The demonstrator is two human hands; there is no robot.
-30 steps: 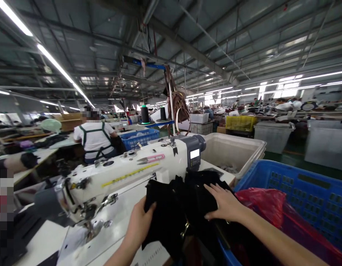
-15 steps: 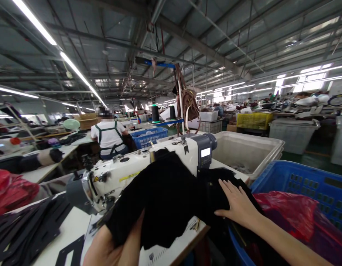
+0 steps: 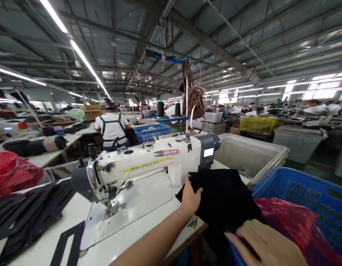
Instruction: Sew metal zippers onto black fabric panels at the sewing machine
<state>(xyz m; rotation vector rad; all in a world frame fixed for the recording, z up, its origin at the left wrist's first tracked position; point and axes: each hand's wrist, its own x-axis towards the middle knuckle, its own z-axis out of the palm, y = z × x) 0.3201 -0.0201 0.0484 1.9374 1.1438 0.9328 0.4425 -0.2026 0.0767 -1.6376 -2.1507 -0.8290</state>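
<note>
Cloth (image 3: 221, 195), black and loosely spread, at the right end of the white table (image 3: 129, 236), just in front of the motor end of the sewing machine (image 3: 182, 162). Seems to hang over the table's near edge, toward the blue crate (image 3: 270, 181) with red plastic (image 3: 293, 218) in it; hard to tell exactly where, black merging with the shadow below.

With the left hand (image 3: 191, 195), holds on near the upper-left corner, thumb lying on top, some fingers hidden. With the right hand (image 3: 266, 240), hovers low and close to the near edge, over the crate's corner, fingers curled and thumb pointing out; cannot tell whether anything is between them, or whether touching the fabric at all.

Looks like a step of turning and laying out by hand rather than stitching: nothing black under the presser foot (image 3: 109, 210), well apart to the left.

For the next move, calls for a steady left hold, a sure right grip on the loose near edge, and an even smoothing before any shift along the table. Worth keeping clear of the small brass-coloured pieces (image 3: 192, 221) on the table's edge, just below the left wrist, easily swept off by a dragging fold, and of the crate's rim, a likely snag.
</note>
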